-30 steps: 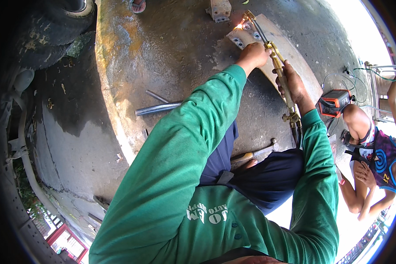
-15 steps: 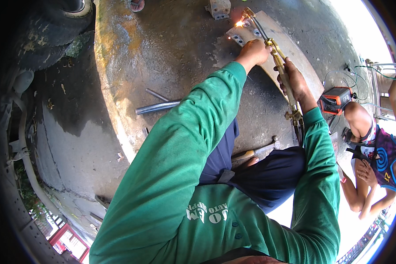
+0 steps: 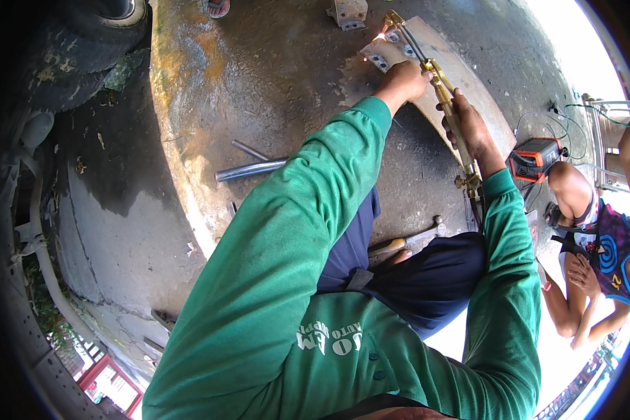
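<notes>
A brass cutting torch [image 3: 438, 82] slants over a curved steel plate [image 3: 465, 78] on the ground. My right hand [image 3: 473, 129] is wrapped round its handle, with the hoses running down past my knee. Farther forward, my left hand [image 3: 403, 81] is closed against the torch's front part, above the plate's edge; its fingertips are partly hidden. The torch's bent head is over the plate's far end, where several dark-rimmed holes [image 3: 379, 61] show. An orange glow [image 3: 381, 36] burns at the tip.
A hammer [image 3: 407, 241] lies by my foot, metal pipes [image 3: 250, 169] to the left. A steel bracket [image 3: 348, 14] sits beyond the plate. An orange-black machine [image 3: 535, 159] with cables stands at right, beside a crouching person [image 3: 602, 252]. Large tyres [image 3: 84, 56] are at far left.
The glow at the torch tip has become smaller and dimmer. Both hands and the torch have hardly moved.
</notes>
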The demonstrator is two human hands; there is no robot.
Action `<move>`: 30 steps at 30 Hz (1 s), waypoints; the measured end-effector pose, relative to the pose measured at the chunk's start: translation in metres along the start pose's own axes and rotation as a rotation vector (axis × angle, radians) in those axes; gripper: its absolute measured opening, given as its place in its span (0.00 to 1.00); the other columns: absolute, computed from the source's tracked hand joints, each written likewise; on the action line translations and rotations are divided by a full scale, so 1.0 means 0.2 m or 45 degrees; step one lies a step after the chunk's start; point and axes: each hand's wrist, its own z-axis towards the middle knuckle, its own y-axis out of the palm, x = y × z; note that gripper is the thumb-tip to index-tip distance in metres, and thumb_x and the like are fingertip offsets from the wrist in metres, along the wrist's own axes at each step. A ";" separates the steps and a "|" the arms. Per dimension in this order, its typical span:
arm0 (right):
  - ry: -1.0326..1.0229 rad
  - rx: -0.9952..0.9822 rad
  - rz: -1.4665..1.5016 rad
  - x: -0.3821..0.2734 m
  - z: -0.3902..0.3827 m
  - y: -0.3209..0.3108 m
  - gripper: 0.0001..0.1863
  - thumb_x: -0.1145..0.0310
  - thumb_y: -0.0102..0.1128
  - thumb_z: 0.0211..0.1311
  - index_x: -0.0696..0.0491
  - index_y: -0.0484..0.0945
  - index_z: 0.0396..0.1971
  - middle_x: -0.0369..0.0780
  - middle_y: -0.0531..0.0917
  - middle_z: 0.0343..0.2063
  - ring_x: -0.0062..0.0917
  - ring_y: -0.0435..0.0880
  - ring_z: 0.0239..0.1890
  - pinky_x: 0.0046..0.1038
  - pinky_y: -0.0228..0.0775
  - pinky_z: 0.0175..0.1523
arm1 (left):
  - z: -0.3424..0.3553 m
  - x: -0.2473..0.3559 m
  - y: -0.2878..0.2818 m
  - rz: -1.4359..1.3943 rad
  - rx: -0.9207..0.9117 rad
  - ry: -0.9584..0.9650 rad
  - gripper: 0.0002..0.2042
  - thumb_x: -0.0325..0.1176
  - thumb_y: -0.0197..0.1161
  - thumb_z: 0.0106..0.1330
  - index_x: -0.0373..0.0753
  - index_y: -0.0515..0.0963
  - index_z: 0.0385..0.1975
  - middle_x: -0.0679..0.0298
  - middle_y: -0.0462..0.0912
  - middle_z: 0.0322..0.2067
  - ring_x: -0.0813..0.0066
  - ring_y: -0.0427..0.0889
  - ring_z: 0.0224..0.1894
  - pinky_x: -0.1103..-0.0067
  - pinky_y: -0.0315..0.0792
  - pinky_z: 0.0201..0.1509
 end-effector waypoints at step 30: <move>0.012 -0.021 -0.077 -0.04 -0.01 0.00 0.34 0.34 0.34 0.78 0.51 0.77 0.42 0.33 0.73 0.19 0.18 0.71 0.14 0.27 0.63 0.18 | -0.01 -0.01 -0.02 0.016 -0.023 0.016 0.24 0.51 0.61 0.71 0.30 0.83 0.42 0.46 0.84 0.40 0.51 0.83 0.44 0.63 0.76 0.48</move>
